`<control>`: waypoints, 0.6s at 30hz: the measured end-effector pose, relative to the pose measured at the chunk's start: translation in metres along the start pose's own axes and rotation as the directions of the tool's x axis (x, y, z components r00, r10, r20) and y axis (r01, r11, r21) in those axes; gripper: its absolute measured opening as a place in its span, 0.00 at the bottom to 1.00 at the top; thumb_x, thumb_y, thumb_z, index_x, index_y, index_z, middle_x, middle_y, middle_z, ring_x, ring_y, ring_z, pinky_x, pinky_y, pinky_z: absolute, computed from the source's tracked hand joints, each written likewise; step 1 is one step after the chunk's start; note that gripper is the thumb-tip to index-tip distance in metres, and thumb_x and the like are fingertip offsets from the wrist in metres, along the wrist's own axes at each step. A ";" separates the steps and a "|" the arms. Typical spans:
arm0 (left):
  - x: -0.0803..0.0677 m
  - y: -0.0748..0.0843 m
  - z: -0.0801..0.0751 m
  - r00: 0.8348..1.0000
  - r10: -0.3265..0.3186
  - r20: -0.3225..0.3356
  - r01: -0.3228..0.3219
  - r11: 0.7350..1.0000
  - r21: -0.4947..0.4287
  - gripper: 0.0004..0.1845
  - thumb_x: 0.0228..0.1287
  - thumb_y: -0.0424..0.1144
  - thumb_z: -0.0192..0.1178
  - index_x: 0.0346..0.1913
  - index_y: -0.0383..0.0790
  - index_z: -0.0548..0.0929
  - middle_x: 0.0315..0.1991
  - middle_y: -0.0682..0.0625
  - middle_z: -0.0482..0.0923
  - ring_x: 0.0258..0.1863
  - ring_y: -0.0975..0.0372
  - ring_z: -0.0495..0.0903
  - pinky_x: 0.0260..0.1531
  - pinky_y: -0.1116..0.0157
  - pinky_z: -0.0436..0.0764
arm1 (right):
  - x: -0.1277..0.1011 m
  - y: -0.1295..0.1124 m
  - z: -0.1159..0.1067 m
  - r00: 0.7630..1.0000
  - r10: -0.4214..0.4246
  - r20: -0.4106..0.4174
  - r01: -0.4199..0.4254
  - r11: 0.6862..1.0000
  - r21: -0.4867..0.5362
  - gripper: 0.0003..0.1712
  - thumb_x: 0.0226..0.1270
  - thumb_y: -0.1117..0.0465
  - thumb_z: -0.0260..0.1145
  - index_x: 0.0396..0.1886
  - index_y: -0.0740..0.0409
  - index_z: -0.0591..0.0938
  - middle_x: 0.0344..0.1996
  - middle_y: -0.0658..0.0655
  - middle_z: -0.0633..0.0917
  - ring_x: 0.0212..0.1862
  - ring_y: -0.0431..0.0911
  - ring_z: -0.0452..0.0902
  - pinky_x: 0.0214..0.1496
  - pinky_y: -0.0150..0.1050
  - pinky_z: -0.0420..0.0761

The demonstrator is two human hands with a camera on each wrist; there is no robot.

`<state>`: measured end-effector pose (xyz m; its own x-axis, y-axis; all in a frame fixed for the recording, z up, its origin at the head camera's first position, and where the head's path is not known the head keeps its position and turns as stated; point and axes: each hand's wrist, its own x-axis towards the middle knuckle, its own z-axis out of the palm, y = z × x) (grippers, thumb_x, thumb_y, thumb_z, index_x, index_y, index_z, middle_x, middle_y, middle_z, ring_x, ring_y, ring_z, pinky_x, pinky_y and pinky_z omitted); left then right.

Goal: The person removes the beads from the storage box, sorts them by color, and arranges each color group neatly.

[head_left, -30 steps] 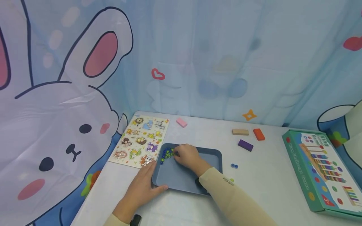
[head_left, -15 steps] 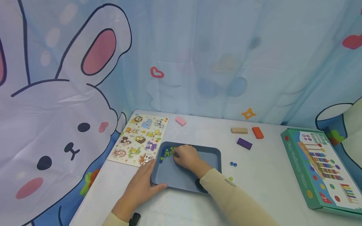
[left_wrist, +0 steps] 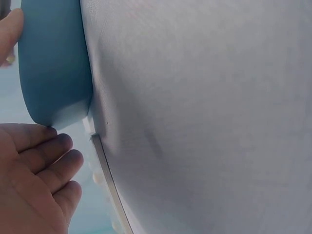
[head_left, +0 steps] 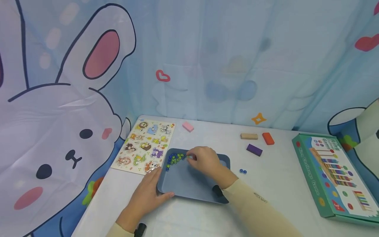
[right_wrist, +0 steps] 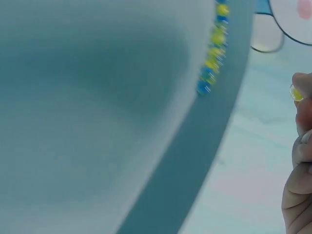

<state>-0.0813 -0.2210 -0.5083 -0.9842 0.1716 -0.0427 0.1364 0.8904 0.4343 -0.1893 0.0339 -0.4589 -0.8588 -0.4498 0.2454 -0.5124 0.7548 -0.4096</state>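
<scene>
Right wrist view: we see the right hand (head_left: pixel 205 161) pinching a yellow marble (right_wrist: pixel 294 93) — having just shifted rightward, so one marble seems parted from the pile of marbles (head_left: pixel 175 158) in the tray's (head_left: pixel 186 185) far left corner. Our left hand (head_left: pixel 148 193) steadies that tray — fingers relaxed.

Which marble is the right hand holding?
The yellowish marble, pinched by the right hand; the other visible marbles lie in the tray, except two blue marbles on the table.
</scene>
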 end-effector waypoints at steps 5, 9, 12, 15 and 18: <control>0.000 0.000 -0.001 1.000 0.001 -0.005 -0.001 1.000 -0.002 0.65 0.54 0.80 0.63 0.83 0.40 0.58 0.83 0.42 0.60 0.82 0.46 0.60 0.81 0.44 0.63 | -0.015 0.012 -0.024 0.998 0.004 -0.063 -0.002 1.000 0.028 0.06 0.63 0.57 0.78 0.40 0.48 0.93 0.23 0.41 0.83 0.23 0.33 0.69 0.25 0.28 0.72; -0.001 -0.001 0.001 1.000 -0.004 -0.002 0.004 1.000 0.008 0.65 0.53 0.81 0.63 0.83 0.40 0.58 0.82 0.43 0.60 0.82 0.46 0.60 0.81 0.44 0.64 | -0.030 0.023 -0.037 0.995 0.016 -0.099 -0.011 0.999 0.045 0.07 0.62 0.59 0.79 0.39 0.50 0.93 0.22 0.41 0.81 0.24 0.33 0.69 0.26 0.29 0.72; 0.000 -0.003 0.003 1.000 -0.003 -0.003 0.003 1.000 0.011 0.64 0.54 0.80 0.63 0.84 0.41 0.57 0.82 0.43 0.60 0.82 0.46 0.60 0.81 0.45 0.64 | -0.042 0.033 -0.043 0.992 0.030 -0.120 -0.025 0.999 0.040 0.07 0.61 0.59 0.80 0.39 0.50 0.93 0.21 0.41 0.80 0.24 0.34 0.69 0.26 0.28 0.72; 0.000 -0.003 0.003 1.000 0.000 -0.003 0.000 1.000 0.010 0.64 0.54 0.79 0.65 0.84 0.41 0.57 0.83 0.43 0.60 0.82 0.47 0.60 0.81 0.45 0.64 | -0.055 0.043 -0.048 0.989 0.047 -0.142 -0.044 0.999 0.027 0.08 0.60 0.59 0.81 0.39 0.51 0.93 0.21 0.41 0.79 0.25 0.34 0.69 0.26 0.28 0.71; 0.000 -0.005 0.003 1.000 -0.001 -0.001 0.001 1.000 0.016 0.64 0.54 0.79 0.64 0.84 0.42 0.56 0.83 0.44 0.59 0.82 0.47 0.60 0.81 0.45 0.64 | -0.068 0.054 -0.053 0.985 0.071 -0.159 -0.068 0.997 0.030 0.08 0.59 0.61 0.81 0.39 0.52 0.93 0.20 0.42 0.78 0.24 0.35 0.68 0.25 0.28 0.70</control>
<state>-0.0820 -0.2236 -0.5133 -0.9844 0.1709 -0.0424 0.1377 0.8972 0.4197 -0.1586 0.1301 -0.4509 -0.8820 -0.3130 0.3523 -0.4530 0.7689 -0.4511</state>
